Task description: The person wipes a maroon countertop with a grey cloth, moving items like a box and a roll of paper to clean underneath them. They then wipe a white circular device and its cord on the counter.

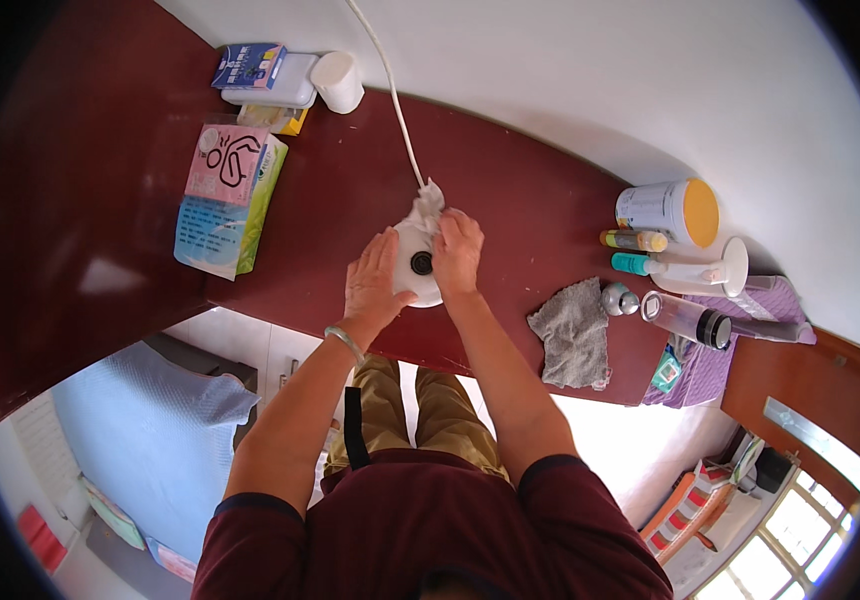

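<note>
A round white object (416,288) with a black round knob on top sits on the dark red desk, between my two hands. It looks like a lidded pot or small appliance, but I cannot tell which. My left hand (374,281) grips its left side, fingers long and thumb at the near rim. Against the right side presses my right hand (459,253), its bent fingers close to a crumpled white tissue or bag (426,207). That crumpled piece lies at the far rim, where a white cable (397,105) comes down from the wall.
Tissue packs (220,200), boxes and a white cup (338,82) stand at the left. To the right are a grey cloth (572,335), a clear bottle (687,319), a white can with a yellow lid (695,212) and small bottles. A blue-covered bed (140,420) is below left.
</note>
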The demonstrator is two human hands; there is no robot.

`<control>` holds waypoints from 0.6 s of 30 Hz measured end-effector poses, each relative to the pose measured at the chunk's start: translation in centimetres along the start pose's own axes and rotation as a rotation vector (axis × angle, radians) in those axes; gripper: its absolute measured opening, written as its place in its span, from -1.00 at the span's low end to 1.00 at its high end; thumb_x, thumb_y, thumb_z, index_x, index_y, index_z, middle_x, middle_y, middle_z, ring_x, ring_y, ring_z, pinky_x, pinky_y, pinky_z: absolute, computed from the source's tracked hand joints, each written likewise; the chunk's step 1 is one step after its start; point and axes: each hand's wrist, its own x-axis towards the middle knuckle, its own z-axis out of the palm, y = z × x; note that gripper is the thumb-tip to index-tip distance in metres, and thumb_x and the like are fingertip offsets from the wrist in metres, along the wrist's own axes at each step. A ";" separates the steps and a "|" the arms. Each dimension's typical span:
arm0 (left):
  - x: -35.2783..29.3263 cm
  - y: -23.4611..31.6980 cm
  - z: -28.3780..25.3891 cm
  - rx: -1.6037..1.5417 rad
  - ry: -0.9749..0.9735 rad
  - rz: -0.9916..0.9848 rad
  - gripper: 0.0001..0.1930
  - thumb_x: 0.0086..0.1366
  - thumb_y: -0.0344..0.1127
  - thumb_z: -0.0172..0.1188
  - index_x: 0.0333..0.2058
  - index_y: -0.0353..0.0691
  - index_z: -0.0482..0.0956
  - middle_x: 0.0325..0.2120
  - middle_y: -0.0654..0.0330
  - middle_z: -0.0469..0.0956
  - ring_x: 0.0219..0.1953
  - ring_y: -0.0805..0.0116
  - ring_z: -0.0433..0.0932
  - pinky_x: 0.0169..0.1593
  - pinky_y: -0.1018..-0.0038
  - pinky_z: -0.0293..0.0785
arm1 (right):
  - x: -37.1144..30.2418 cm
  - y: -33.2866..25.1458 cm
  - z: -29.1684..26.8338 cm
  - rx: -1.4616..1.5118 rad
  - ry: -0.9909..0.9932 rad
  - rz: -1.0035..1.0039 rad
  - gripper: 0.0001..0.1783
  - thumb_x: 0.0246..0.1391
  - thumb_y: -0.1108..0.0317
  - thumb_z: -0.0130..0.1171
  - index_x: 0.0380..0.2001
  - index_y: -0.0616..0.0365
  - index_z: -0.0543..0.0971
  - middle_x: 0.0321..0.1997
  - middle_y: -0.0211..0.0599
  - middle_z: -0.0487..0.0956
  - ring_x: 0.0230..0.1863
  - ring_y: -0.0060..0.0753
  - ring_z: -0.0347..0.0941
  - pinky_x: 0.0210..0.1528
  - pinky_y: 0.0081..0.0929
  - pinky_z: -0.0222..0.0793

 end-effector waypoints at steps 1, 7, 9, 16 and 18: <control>0.1 0.1 0.0 -0.014 -0.001 -0.012 0.11 -0.14 -0.30 0.52 0.36 -0.15 0.00 0.35 0.15 0.11 0.38 0.17 0.09 0.32 0.21 0.09 | 0.7 0.2 0.2 0.027 -0.050 -0.048 -0.83 -0.16 0.54 0.21 -0.41 0.13 0.49 -0.19 -0.27 0.50 -0.09 -0.10 0.41 -0.04 -0.19 0.28; 0.0 -0.3 0.6 -0.057 0.031 -0.020 0.18 -0.19 -0.32 0.53 0.37 -0.16 -0.07 0.34 0.06 0.11 0.37 0.12 0.10 0.32 0.18 0.08 | 2.3 1.6 -1.7 0.029 -0.261 -0.186 -0.85 -0.15 0.52 0.20 -0.43 0.06 0.52 -0.27 -0.35 0.48 -0.16 -0.17 0.42 -0.11 -0.24 0.29; -0.2 -0.4 0.9 -0.089 0.067 -0.019 0.22 -0.21 -0.32 0.54 0.38 -0.17 -0.11 0.35 0.02 0.05 0.37 0.07 0.10 0.33 0.17 0.07 | 2.0 1.4 -1.9 -0.042 -0.272 -0.152 -0.88 -0.14 0.50 0.18 -0.46 0.03 0.53 -0.33 -0.37 0.45 -0.21 -0.20 0.40 -0.15 -0.26 0.28; -1.1 -1.2 2.9 -0.184 0.224 -0.135 0.33 -0.21 -0.20 0.56 0.39 -0.20 -0.28 0.42 -0.03 -0.24 0.44 -0.08 -0.23 0.40 0.05 -0.16 | 2.0 -1.5 0.0 -0.157 -0.308 -0.279 -0.92 -0.17 0.44 0.16 -0.50 0.03 0.55 -0.37 -0.36 0.45 -0.22 -0.22 0.41 -0.16 -0.27 0.30; -1.4 -0.9 3.2 -0.116 0.239 -0.235 0.36 -0.20 -0.09 0.55 0.40 -0.19 -0.33 0.42 -0.03 -0.29 0.46 -0.09 -0.36 0.41 -0.02 -0.28 | 1.7 -2.6 0.9 -0.157 -0.394 -0.328 -0.89 -0.21 0.46 0.18 -0.49 0.04 0.57 -0.39 -0.35 0.46 -0.24 -0.22 0.43 -0.16 -0.28 0.32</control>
